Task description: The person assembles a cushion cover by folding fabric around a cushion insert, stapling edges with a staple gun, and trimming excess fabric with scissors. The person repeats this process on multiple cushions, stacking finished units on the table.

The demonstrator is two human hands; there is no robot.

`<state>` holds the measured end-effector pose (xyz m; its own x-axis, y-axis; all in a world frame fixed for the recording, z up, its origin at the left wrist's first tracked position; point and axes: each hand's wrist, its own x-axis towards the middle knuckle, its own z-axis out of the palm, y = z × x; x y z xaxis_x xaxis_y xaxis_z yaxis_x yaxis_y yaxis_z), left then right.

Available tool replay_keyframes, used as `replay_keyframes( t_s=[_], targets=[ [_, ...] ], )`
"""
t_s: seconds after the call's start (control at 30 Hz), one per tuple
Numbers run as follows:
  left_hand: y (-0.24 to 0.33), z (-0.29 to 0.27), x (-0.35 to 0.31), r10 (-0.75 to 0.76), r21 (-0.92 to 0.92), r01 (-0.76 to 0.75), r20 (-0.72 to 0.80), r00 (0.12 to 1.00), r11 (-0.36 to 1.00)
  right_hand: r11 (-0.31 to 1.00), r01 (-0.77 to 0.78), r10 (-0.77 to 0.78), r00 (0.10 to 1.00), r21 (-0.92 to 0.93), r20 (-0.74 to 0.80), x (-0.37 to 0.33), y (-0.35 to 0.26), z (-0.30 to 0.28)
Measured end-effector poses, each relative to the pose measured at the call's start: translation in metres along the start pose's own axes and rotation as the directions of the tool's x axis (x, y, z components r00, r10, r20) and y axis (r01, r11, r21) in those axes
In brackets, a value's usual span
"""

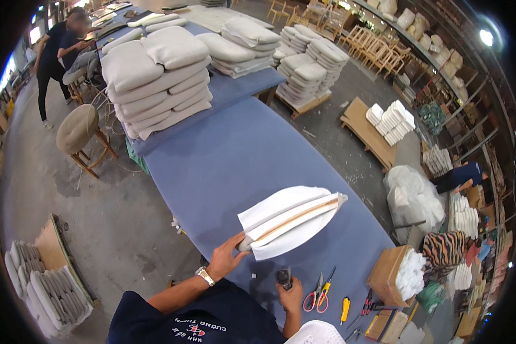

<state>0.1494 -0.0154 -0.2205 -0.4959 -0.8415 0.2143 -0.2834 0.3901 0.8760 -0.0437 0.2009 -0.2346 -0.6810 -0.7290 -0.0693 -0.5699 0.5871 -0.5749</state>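
The white cloth piece [286,221] lies on the blue tabletop [229,155]. The left hand [226,258] has fingers round one end; the right hand [291,295] grips a dark tool [282,277]. A loose left hold could let the cloth slip.

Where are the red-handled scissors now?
In the head view, the scissors lie lower right on the blue table, right of the right hand, beside a yellow-handled tool.

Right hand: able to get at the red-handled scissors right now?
Probably yes: the scissors lie on the table beside the right hand, with nothing visible between. But that hand holds a dark tool, which may need setting down, and a yellow-handled tool overlaps the scissors in view.
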Motion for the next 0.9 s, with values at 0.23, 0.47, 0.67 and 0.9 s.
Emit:
replay_keyframes(
  t_s=[0.23, 0.47, 0.67, 0.9],
  targets=[
    [-0.009, 0.003, -0.010, -0.060, 0.048, 0.055, 0.105, 0.993, 0.997, 0.784, -0.141, 0.095, 0.990, 0.605, 0.107, 0.060, -0.034, -0.004],
    [-0.011, 0.008, -0.019, -0.036, 0.060, 0.022, 0.248, 0.968, 0.998, 0.217, -0.342, 0.388, 0.890, 0.914, 0.240, 0.118, -0.064, 0.012],
    [-0.040, 0.004, -0.026, -0.143, -0.280, 0.286, 0.437, 0.888, 0.916, 0.405, -0.341, 0.486, 0.866, 0.848, 0.117, 0.107, -0.053, 0.022],
    [-0.050, 0.021, -0.006, -0.659, -0.480, 0.861, 0.595, 0.461, 0.168, 0.689, -0.302, 0.413, 0.911, 0.659, -0.015, 0.114, -0.028, 0.021]
  ],
)
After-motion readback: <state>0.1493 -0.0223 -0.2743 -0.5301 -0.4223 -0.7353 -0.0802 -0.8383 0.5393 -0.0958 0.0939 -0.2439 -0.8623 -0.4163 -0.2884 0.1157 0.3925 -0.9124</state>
